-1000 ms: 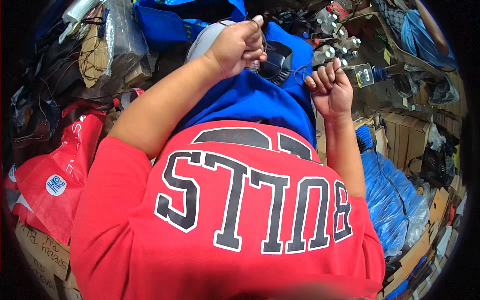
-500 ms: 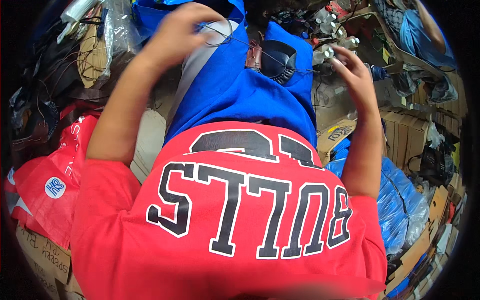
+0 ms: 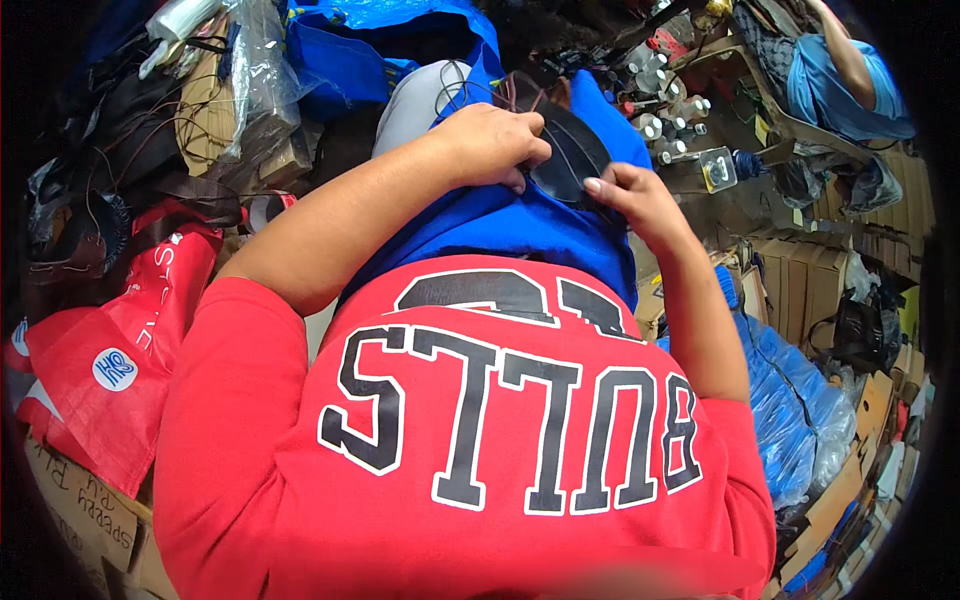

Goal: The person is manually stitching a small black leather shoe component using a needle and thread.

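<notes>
A dark shoe [image 3: 568, 150] lies on my lap over blue cloth [image 3: 440, 235], its black sole partly in sight between my hands. My left hand [image 3: 492, 145] is closed at the shoe's left side, its fingers curled on a thin dark cord [image 3: 447, 88] that loops up beyond it. Over the right edge of the sole, my right hand [image 3: 632, 198] has thumb and forefinger pressed together. Whatever that pinch holds is too small to make out.
Plastic bottles [image 3: 650, 75] and a jar with yellowish contents [image 3: 718, 170] stand at the far right. An open blue bag [image 3: 400, 40] is ahead, a red bag [image 3: 110, 350] at left. Blue plastic-wrapped material [image 3: 790, 400] and cardboard lie right. Another person's arm [image 3: 845, 60] shows top right.
My hands were wide apart with the cord stretched between them across the shoe. Both have come inward and closer to me, now at either side of the shoe.
</notes>
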`<state>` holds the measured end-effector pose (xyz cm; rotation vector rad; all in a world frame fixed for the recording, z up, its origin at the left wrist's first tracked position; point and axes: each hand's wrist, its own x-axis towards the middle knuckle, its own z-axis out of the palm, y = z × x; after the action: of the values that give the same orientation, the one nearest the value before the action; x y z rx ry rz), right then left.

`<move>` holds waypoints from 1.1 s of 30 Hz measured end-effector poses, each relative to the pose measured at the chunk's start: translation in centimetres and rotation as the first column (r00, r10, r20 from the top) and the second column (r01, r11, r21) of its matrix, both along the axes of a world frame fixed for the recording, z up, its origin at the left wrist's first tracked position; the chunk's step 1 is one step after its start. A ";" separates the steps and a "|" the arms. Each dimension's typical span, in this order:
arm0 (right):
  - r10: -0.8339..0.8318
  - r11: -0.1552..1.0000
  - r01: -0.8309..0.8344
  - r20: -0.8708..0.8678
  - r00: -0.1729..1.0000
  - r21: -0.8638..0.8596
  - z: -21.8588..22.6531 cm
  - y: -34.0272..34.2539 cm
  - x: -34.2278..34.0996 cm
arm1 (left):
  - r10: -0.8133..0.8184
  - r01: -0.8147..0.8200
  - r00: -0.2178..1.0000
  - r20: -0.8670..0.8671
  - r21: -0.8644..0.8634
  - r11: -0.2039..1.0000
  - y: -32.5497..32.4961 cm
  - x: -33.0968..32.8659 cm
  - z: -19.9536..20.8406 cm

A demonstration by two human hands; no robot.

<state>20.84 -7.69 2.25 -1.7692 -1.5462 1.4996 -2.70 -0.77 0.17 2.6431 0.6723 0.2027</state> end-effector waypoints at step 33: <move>0.114 0.902 -0.171 0.162 0.980 0.396 2.2 -4.1 -0.3 | 0.080 0.066 0.970 0.231 -0.565 0.823 2.8 5.6 0.2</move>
<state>20.50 -11.74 4.40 -1.5637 -1.9280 1.0258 2.88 2.05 0.34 1.9957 0.5510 0.2766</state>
